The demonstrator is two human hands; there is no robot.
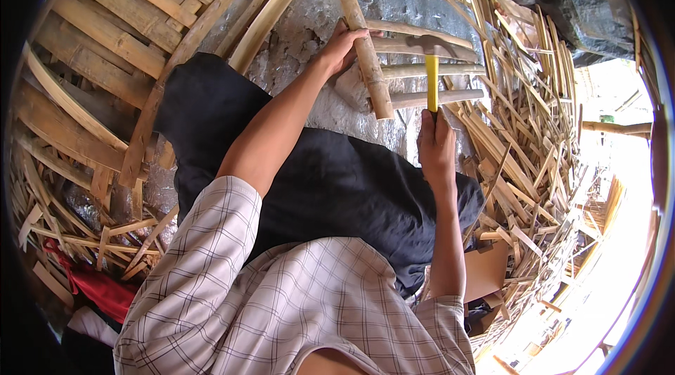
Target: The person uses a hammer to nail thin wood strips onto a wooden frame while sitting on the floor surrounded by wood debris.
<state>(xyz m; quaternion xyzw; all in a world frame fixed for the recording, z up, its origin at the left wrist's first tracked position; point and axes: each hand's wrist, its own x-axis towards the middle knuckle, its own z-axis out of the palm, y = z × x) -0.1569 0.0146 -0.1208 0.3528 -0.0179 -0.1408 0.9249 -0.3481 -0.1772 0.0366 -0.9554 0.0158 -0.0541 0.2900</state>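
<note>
My left hand (pixel 342 46) grips a thick upright bamboo pole (pixel 363 44) that belongs to a small bamboo frame. Several thinner bamboo rungs (pixel 432 71) run from that pole to the right. My right hand (pixel 436 143) is closed around the yellow handle of a hammer (pixel 432 72). The hammer's metal head (pixel 430 44) sits against the upper rungs, just right of the pole. The frame rests on rough grey ground (pixel 309 23) in front of my knees, which are covered by dark trousers (pixel 330 178).
Flat bamboo slats (pixel 105 30) are stacked at the upper left, and curved strips lean beside them. A big heap of split bamboo offcuts (pixel 527 136) fills the right side. A red cloth (pixel 98 287) lies at lower left, cardboard (pixel 489 269) at lower right.
</note>
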